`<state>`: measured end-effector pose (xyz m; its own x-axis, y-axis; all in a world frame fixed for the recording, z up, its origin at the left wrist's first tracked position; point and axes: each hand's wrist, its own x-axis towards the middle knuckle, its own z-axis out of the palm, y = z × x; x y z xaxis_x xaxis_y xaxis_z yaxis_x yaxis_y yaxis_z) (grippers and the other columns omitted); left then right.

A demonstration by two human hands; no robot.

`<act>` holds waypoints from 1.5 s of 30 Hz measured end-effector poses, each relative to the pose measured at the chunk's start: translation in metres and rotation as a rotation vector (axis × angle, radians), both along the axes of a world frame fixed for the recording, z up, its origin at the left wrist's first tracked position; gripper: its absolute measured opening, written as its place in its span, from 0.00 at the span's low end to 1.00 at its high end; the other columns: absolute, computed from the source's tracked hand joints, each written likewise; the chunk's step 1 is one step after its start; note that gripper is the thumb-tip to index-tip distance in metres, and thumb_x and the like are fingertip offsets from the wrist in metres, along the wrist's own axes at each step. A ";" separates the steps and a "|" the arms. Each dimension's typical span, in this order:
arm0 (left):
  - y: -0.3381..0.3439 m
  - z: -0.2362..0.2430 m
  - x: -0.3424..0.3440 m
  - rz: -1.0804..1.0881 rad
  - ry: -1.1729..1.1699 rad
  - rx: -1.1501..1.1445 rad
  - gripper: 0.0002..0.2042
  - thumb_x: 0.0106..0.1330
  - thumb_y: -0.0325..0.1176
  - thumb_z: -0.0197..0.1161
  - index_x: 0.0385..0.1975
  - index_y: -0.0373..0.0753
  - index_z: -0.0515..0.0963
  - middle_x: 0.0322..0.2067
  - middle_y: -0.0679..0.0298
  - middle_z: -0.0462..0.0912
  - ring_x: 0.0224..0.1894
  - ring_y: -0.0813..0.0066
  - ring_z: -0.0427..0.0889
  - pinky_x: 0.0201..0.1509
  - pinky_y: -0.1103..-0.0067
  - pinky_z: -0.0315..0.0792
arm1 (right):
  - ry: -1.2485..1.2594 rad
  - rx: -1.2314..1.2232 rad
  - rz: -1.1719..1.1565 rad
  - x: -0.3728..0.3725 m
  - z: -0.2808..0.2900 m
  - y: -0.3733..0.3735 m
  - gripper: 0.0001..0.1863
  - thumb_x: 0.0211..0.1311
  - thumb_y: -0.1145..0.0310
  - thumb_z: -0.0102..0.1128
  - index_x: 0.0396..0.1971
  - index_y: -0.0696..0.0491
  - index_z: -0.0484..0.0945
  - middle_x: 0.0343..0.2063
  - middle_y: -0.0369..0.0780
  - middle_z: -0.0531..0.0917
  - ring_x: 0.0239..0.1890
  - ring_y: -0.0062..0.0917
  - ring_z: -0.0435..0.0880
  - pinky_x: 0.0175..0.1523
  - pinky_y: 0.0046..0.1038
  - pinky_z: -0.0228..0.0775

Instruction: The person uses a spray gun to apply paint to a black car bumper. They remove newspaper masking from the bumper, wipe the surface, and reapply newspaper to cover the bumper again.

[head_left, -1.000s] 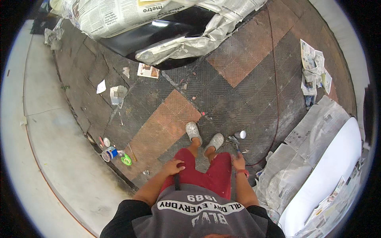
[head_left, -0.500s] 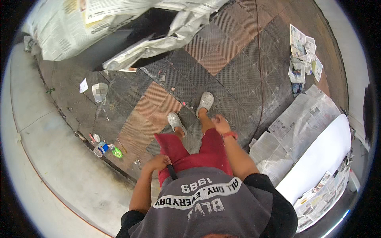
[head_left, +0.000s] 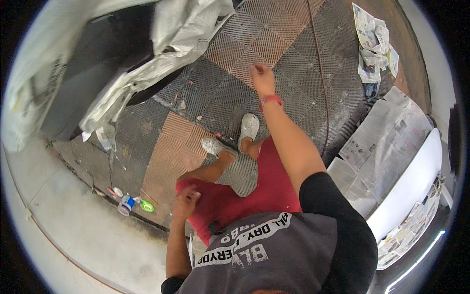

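Note:
My right hand (head_left: 263, 80) reaches out over the ribbed floor tiles (head_left: 245, 41), with a red band on its wrist. Its fingers are loosely bent and a little apart, and nothing shows in them. My left hand (head_left: 186, 202) hangs beside the left leg of my red shorts (head_left: 230, 198). Slightly blurred, its fingers look apart and hold nothing visible. Ahead and left of my right hand, crumpled pale covering sheet (head_left: 183, 32) hangs over a dark, glossy panel (head_left: 115, 49). My feet stand on the tiles in light clogs (head_left: 249, 126).
A thin hose or cable (head_left: 320, 63) crosses the floor at right. Loose newspaper (head_left: 369, 54) lies beyond it. Newspaper sheets (head_left: 374, 142) surround a white curved panel (head_left: 411, 174). By the left ledge lie a blue-labelled container (head_left: 126, 204) and a green tape roll (head_left: 146, 206).
My right hand has swung forward, away from my leg. My left hand has left the black strap at my waist and moved to the thigh. The covered panel now appears closer.

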<state>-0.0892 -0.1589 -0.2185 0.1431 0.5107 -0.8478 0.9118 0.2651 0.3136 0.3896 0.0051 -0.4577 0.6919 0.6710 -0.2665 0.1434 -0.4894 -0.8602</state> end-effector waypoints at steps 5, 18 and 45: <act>0.057 -0.114 -0.010 -0.200 0.038 0.717 0.30 0.67 0.46 0.73 0.66 0.39 0.75 0.64 0.50 0.78 0.68 0.42 0.73 0.74 0.53 0.64 | -0.008 0.191 -0.108 0.038 -0.087 0.127 0.21 0.64 0.65 0.73 0.52 0.63 0.87 0.47 0.48 0.92 0.51 0.35 0.91 0.60 0.33 0.79; 0.083 -0.230 -0.027 -0.075 0.306 1.203 0.27 0.65 0.40 0.74 0.62 0.38 0.78 0.65 0.53 0.79 0.70 0.45 0.72 0.77 0.53 0.59 | -0.290 0.233 0.087 0.109 -0.158 0.270 0.25 0.53 0.59 0.79 0.51 0.55 0.89 0.44 0.50 0.92 0.50 0.43 0.91 0.56 0.40 0.82; 0.220 -0.310 0.204 0.664 -1.057 0.166 0.23 0.80 0.49 0.62 0.64 0.39 0.79 0.61 0.60 0.84 0.64 0.63 0.80 0.72 0.65 0.69 | -0.165 0.191 0.501 0.062 -0.038 0.071 0.08 0.65 0.71 0.72 0.33 0.61 0.84 0.31 0.41 0.90 0.32 0.21 0.86 0.41 0.26 0.75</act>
